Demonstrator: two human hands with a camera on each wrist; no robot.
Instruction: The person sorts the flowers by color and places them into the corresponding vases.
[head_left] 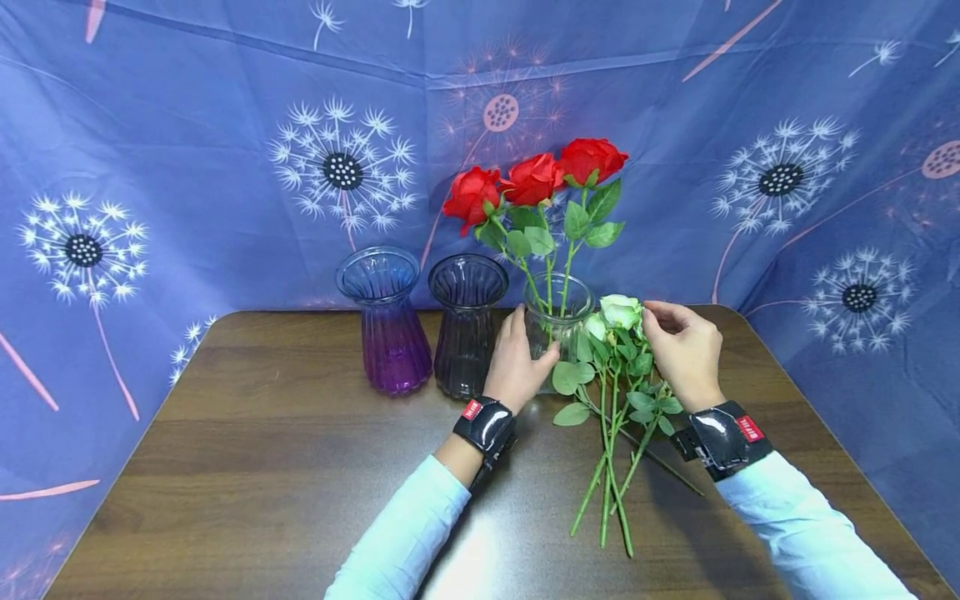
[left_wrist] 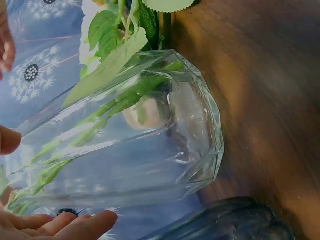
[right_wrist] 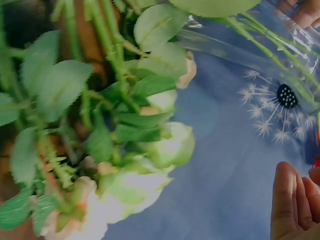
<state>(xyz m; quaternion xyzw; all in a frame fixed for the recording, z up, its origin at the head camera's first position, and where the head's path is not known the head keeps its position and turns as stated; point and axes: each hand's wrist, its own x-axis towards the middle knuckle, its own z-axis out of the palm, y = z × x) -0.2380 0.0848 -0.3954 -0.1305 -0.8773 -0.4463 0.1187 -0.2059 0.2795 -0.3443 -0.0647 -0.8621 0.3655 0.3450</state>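
A clear glass vase [head_left: 558,333] holds three red roses [head_left: 532,179] with leafy green stems. My left hand [head_left: 517,358] grips this vase from its left side, thumb at the front and fingers round the side. In the left wrist view, the glass [left_wrist: 165,150] lies between thumb and fingers, with green stems inside. Several pale green-white roses [head_left: 621,312] lie to the right of the vase, their stems pointing toward me. My right hand [head_left: 682,346] is beside their blooms, fingers loosely extended. The right wrist view shows its fingers [right_wrist: 285,200] apart from the blooms [right_wrist: 135,190].
A blue-to-purple glass vase [head_left: 396,333] and a dark grey glass vase [head_left: 467,333] stand left of the clear one. All stand on a brown wooden table [head_left: 285,467]. Behind hangs a blue cloth [head_left: 202,167] printed with dandelions.
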